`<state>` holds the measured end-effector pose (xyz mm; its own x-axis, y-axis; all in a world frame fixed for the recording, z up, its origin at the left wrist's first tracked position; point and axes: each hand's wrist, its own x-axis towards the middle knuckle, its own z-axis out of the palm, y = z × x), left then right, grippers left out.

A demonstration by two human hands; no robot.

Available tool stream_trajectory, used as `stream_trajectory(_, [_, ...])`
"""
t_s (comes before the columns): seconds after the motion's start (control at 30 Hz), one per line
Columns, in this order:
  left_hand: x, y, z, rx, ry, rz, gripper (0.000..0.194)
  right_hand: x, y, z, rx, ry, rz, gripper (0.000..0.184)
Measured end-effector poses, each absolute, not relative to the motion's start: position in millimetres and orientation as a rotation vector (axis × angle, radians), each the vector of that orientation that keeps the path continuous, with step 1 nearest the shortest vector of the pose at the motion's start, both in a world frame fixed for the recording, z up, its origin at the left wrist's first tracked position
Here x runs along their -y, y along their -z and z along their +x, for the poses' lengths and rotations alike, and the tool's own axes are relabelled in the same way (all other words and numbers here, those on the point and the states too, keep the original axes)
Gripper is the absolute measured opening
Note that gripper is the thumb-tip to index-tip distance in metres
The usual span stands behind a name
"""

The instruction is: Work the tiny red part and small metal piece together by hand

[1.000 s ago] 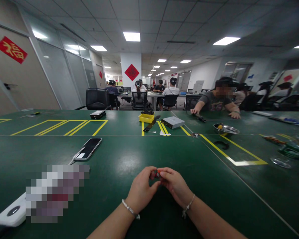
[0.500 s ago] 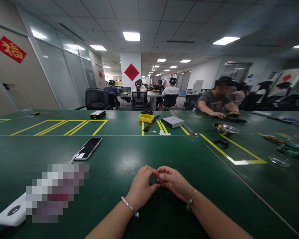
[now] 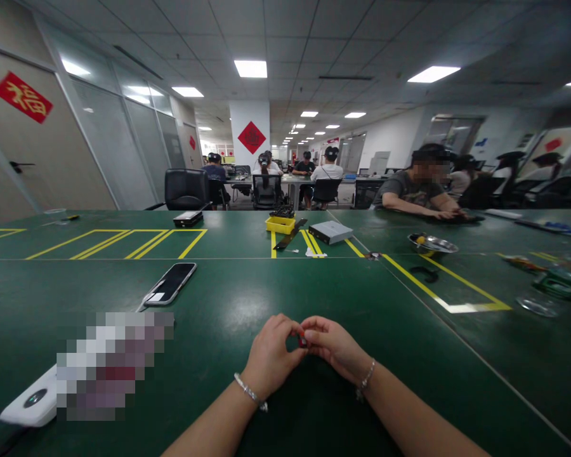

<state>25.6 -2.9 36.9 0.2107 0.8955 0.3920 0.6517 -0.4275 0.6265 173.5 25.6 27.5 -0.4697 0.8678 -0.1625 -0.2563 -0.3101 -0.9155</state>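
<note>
Both hands sit close together near the middle of the body, the left hand and the right hand curled with their fingers closed, gripping something tiny between them. They hover just over a long green work table marked with yellow tape lines. Farther off at 12 o'clock, people sit on black chairs at other tables, and a black office chair stands empty at about 11 o'clock. A co-worker in a grey T-shirt sits at 1 o'clock, forearms on the table, with both hands near a dark item.

On the table at 10 o'clock lies a black phone, face up. A white device lies at 8 o'clock, mostly hidden by a pixelated patch. Toward 12 o'clock are a flat grey box, a yellow tray and a long black strip. A flat black case sits at 11 o'clock. At 1 o'clock, a metal dish holds something yellow, with a black cord lying just in front of it.

Each wrist wears a thin silver bracelet. The small red-and-dark part is pinched between the fingertips of both hands, too small to identify.
</note>
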Motion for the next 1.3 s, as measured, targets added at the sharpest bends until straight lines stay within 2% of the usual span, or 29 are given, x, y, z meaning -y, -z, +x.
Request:
stream_trajectory(0.17, [1,-34,25,-1.425,-1.061,2.126,0.018,-27,-24,174,1.122,-1.862,-0.885,0.017])
stream_trajectory(0.43, [0,-31,23,-1.419,-1.059,2.140,0.016,-27,-27,174,1.128,-1.866,-0.877,0.016])
stream_trajectory(1.07, [-3,-27,21,-1.365,-0.917,2.189,0.018,-27,-21,166,1.267,-1.764,-0.996,0.024])
stream_trajectory(1.2, [-6,-20,18,-1.386,-0.931,2.109,0.040,-44,-29,181,1.275,-1.572,-1.147,0.024])
stream_trajectory(1.3, [-10,-15,13,-1.459,-0.947,2.050,0.038,-63,-44,230,1.262,-1.276,-1.325,0.020])
